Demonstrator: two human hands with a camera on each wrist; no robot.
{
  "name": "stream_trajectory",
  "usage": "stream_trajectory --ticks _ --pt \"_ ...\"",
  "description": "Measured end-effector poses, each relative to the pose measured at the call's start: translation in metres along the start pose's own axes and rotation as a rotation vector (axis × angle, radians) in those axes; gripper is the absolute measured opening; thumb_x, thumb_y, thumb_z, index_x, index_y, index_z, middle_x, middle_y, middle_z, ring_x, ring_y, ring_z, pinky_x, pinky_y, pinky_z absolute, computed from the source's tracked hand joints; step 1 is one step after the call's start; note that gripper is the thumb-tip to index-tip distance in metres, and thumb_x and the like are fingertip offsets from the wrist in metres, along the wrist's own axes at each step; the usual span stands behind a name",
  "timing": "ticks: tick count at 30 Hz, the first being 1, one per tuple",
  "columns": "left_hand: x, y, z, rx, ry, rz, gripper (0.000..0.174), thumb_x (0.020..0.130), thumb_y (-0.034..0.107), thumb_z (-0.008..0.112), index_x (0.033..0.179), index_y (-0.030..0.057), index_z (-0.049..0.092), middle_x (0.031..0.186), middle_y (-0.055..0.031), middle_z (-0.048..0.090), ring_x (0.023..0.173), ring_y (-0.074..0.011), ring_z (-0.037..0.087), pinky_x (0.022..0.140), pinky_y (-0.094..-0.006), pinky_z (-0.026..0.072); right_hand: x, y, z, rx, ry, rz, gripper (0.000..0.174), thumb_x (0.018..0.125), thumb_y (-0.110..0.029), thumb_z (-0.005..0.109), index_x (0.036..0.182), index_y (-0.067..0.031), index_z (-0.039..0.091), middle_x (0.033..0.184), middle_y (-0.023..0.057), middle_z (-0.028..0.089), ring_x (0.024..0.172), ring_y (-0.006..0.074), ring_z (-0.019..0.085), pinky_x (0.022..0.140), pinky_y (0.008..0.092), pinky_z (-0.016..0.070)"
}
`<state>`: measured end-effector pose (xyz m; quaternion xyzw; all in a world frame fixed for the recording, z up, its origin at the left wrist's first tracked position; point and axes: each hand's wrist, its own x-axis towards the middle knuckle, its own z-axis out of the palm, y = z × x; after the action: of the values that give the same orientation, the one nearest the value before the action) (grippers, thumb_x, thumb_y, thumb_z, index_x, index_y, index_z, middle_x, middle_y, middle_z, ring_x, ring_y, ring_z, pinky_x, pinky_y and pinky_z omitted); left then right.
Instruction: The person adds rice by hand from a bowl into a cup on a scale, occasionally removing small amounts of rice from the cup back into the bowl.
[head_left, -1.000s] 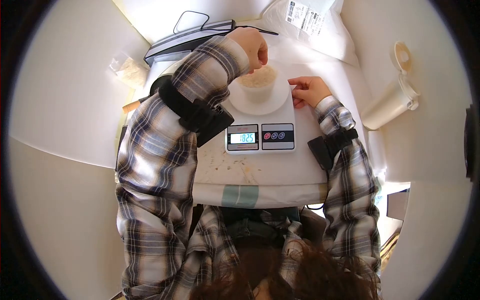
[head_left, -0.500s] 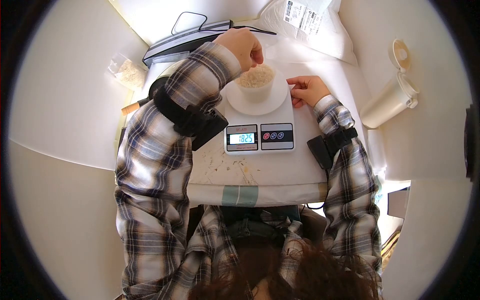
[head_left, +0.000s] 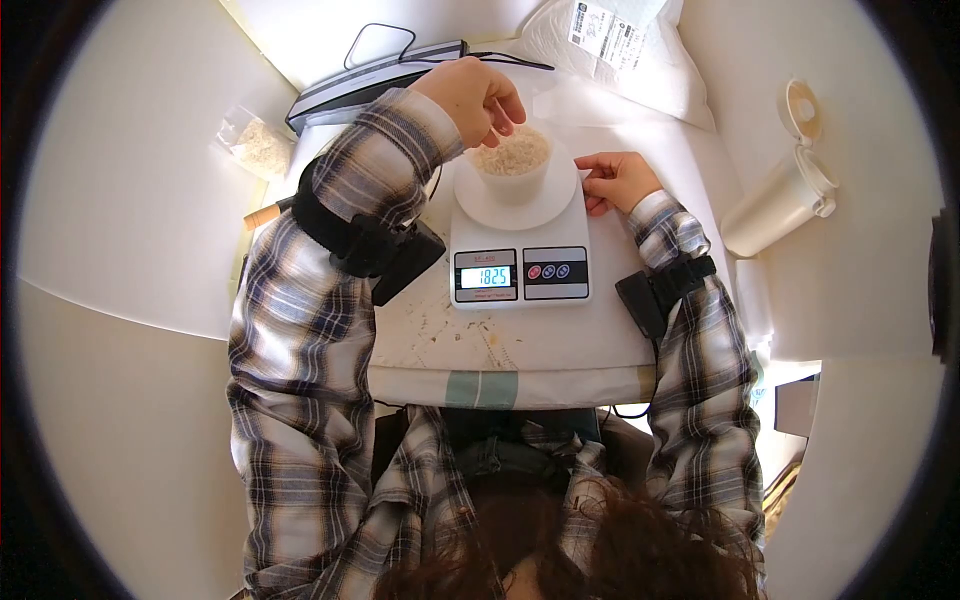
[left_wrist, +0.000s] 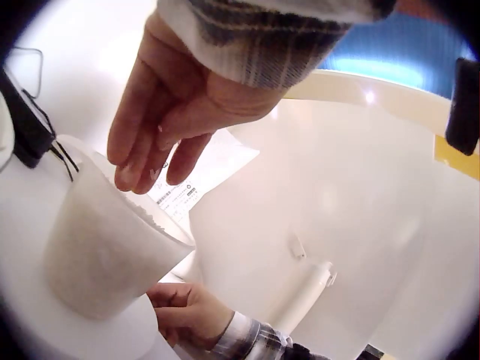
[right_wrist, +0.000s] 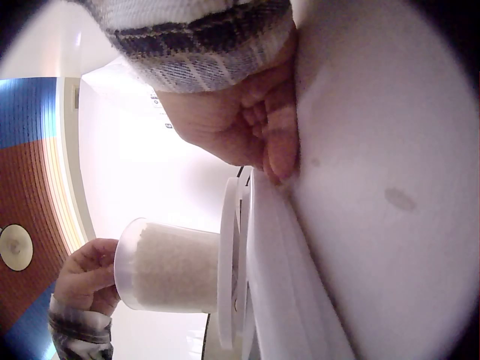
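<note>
The left hand (head_left: pixel 480 98) hangs over a white cup (head_left: pixel 512 172). Its fingers (left_wrist: pixel 139 161) point down, close side by side, with the tips right at the cup's rim. The thumb sits a little apart from them. I cannot tell if the tips pinch any grains.

The cup is full of rice (head_left: pixel 512 152), almost to the top. It stands in the middle of the round white plate (head_left: pixel 470 197) of a kitchen scale (head_left: pixel 520 238). The scale sits on the table (head_left: pixel 560 335), near the middle and closer to the far edge. Its little screen (head_left: pixel 484 277) faces the near edge and shows 182.5.

The right hand (head_left: pixel 618 180) lies on the table just beside the right edge of the scale. Its fingers (right_wrist: pixel 279 154) are loosely curled and hold nothing. The tips touch the scale's edge.

Some loose grains (head_left: pixel 450 330) lie on the table between the scale and the near edge.

At the far left corner there is a long grey and black machine (head_left: pixel 370 80) with a thin black cord. At the far edge lies a big white bag (head_left: pixel 620 60) with a label. A small clear bag of rice (head_left: pixel 258 145) lies past the left edge. A white jug (head_left: pixel 780 205) with its lid flipped open stands past the right edge.
</note>
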<state>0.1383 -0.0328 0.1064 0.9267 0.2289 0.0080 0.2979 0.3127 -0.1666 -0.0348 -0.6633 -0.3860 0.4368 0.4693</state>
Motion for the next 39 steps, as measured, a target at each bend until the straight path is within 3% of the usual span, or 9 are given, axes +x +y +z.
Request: stream_trajectory --ticks 7,26,39 --pt "-0.002 0.001 0.003 -0.067 -0.024 0.010 0.018 0.076 -0.001 0.048 0.090 0.0011 0.060 0.082 -0.0092 0.062 0.071 -0.0121 0.061 0.060 -0.0226 0.0497 -0.001 -0.001 0.000 -0.008 0.000 -0.001 0.032 0.075 0.001 0.050 0.107 0.0024 0.051 0.070 0.0045 0.056 0.058 0.0113 0.057 0.053 0.0229 0.0503" --pt "-0.004 -0.002 0.006 -0.202 0.066 0.061 0.014 0.077 -0.001 0.051 0.088 -0.0001 0.060 0.078 -0.0091 0.062 0.071 -0.0121 0.061 0.063 -0.0219 0.0509 -0.002 -0.002 0.000 0.010 -0.003 0.003 0.032 0.075 0.002 0.050 0.107 0.0023 0.051 0.070 0.0045 0.056 0.057 0.0117 0.057 0.054 0.0239 0.0509" --pt "-0.003 -0.005 0.011 -0.144 0.144 0.058 0.017 0.080 0.012 0.053 0.088 -0.0003 0.062 0.073 -0.0079 0.063 0.065 -0.0104 0.061 0.060 -0.0204 0.0501 -0.001 -0.002 0.001 0.041 0.013 -0.003 0.032 0.073 0.003 0.051 0.105 0.0045 0.052 0.067 0.0068 0.056 0.055 0.0137 0.058 0.052 0.0261 0.0524"
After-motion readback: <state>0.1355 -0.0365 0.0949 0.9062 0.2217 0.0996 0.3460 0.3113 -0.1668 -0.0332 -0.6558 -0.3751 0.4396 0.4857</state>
